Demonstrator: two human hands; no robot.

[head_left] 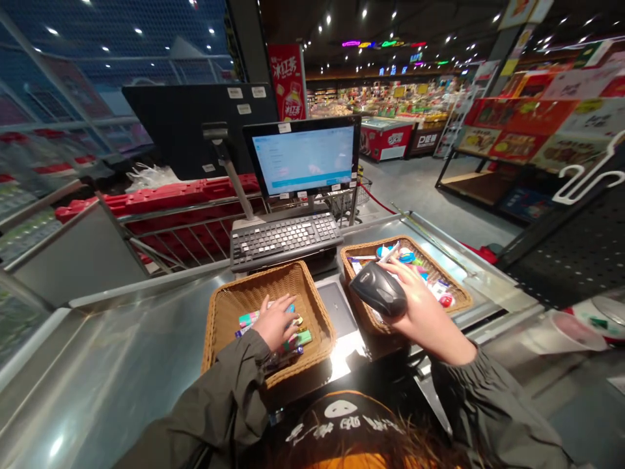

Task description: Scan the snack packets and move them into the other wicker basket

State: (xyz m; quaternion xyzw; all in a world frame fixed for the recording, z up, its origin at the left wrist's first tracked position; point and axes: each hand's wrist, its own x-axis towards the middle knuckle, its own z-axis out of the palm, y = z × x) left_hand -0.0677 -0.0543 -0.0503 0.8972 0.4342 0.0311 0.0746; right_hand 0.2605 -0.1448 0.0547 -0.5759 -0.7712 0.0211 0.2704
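At till, wicker basket, pkgs, L hand

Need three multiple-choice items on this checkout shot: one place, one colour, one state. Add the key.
1. Where is the left hand?
A) In the nearer wicker basket, on small colourful items
B) On the keyboard
C) Against the monitor

2. What colour is the handheld barcode scanner in the right hand?
A) Red
B) Black
C) White

3. What state is the monitor in?
A) Dark, switched off
B) Turned face down
C) Lit, with a pale blue screen

1: A, the fingers lie on the items inside the basket.
2: B, the scanner's dark body shows above the fingers.
3: C, the screen glows pale blue.
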